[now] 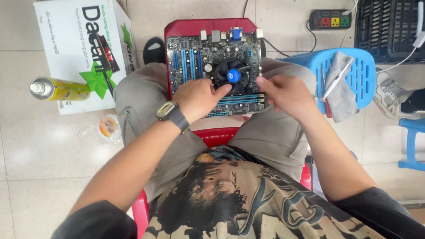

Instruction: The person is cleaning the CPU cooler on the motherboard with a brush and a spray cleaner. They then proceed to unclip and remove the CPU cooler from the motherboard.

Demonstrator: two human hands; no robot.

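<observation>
Red plastic stool (198,26) carried a green-and-blue rectangular computer motherboard (217,74), resting across the seated person's knees. At the board's centre sat a round black cooler fan with a blue hub (233,74). The left hand (198,98) lay on the board, fingers pressing the fan's rim, grasping nothing. The right hand (287,94) was blurred; its grip could not be told. Judged step: seating or freeing the cooler. Any next move would call for even pressure at the fan's mounts.

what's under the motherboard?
The motherboard lies on a red stool; its red edge shows along the far side. The left hand and right hand cover the near edge, hiding what's below there.
</observation>
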